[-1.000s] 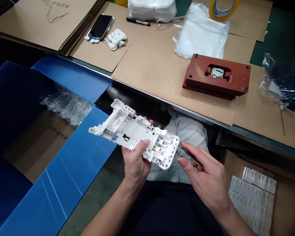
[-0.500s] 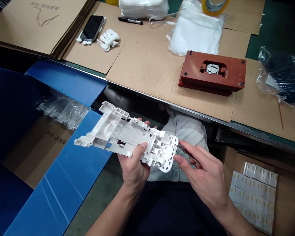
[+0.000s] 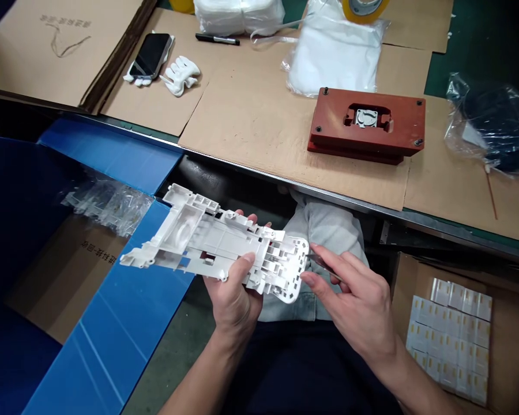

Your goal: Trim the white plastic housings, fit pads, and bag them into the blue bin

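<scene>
The thin dark tool [image 3: 324, 266] could have slipped and scratched the white plastic part [image 3: 225, 239], or poked a finger, if the right hand [image 3: 357, 297] pushed too hard. The part could have tipped if the left hand [image 3: 233, 291] held it loosely, because its wide end stuck out. The part was on the near side of the tabletop [image 3: 441, 75], squeezed between the left thumb and fingers. The right hand pinched the tool by the rounded end; whether its tip touched, I couldn't tell.
</scene>
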`<move>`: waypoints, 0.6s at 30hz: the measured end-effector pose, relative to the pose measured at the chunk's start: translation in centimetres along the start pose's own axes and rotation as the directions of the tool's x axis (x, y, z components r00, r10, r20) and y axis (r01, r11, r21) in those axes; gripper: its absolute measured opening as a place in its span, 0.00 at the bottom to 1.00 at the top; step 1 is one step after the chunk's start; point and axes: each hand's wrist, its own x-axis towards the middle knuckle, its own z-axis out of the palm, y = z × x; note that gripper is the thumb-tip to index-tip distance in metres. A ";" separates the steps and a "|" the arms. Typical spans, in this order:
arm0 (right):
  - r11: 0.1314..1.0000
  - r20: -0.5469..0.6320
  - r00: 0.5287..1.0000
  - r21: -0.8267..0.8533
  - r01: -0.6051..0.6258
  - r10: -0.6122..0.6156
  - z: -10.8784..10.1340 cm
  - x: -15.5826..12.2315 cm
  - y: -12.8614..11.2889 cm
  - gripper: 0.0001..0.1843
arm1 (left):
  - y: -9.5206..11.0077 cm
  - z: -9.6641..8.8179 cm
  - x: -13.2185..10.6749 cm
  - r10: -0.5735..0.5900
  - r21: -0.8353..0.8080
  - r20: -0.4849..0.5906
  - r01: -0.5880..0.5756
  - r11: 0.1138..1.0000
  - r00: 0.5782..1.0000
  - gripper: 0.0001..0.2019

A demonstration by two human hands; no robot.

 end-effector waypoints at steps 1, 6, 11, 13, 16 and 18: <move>1.000 0.001 1.000 0.010 -0.015 0.015 0.0 0.1 0.0 0.24 | 0.0 0.0 0.0 -0.002 0.000 0.002 0.002 1.000 1.000 0.36; 0.997 0.005 0.999 0.049 -0.051 0.051 0.1 0.2 0.0 0.24 | 0.2 0.2 -0.1 -0.026 -0.016 -0.047 0.025 1.000 0.999 0.37; 0.998 -0.018 1.000 0.060 -0.002 0.003 0.3 0.1 -0.1 0.21 | 0.1 0.4 -0.2 -0.033 -0.023 -0.061 0.031 0.999 0.998 0.38; 0.998 -0.030 0.999 0.055 0.019 -0.017 0.3 0.1 -0.2 0.18 | 0.1 0.4 -0.2 -0.043 -0.026 -0.072 0.041 0.999 0.997 0.38; 0.998 -0.032 0.999 0.052 0.036 -0.035 0.3 0.0 -0.3 0.18 | 0.1 0.3 -0.3 -0.041 -0.030 -0.076 0.039 0.999 0.996 0.37; 0.998 -0.009 0.999 0.054 0.042 -0.042 0.2 0.0 -0.3 0.20 | 0.0 0.3 -0.2 -0.024 -0.035 -0.062 0.021 0.999 0.998 0.36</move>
